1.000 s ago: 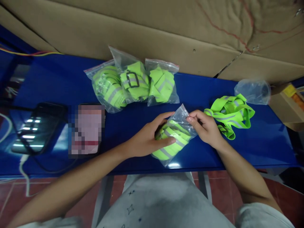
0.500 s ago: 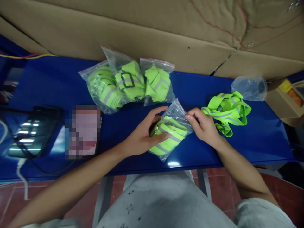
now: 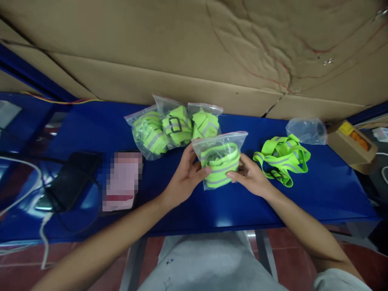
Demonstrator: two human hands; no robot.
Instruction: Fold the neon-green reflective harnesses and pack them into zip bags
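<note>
Between my hands is a clear zip bag (image 3: 220, 165) with a coiled lime-green reflective strap inside, held upright above the table. My left hand (image 3: 188, 173) grips its left side, thumb on the front. On the right side my right hand (image 3: 250, 174) pinches the bag, thumb in front and fingers behind. Behind it stand three more filled bags: a left bag (image 3: 149, 133), a middle bag (image 3: 177, 127) showing a black buckle, and a right bag (image 3: 206, 124). A loose lime-green reflective strap (image 3: 283, 157) lies in a tangle right of my right hand.
On the blue table (image 3: 188, 216), a clear plastic bag (image 3: 306, 131) lies near an open cardboard box (image 3: 348, 147) at the right. A blurred-out flat item (image 3: 123, 182) and a black device (image 3: 72, 182) with cables sit at the left. Cardboard panels (image 3: 169, 76) line the back.
My right hand has moved from the bag's top corner down to its side. The held bag has turned from slanted to upright. The view has shifted, so the table appears lower.
</note>
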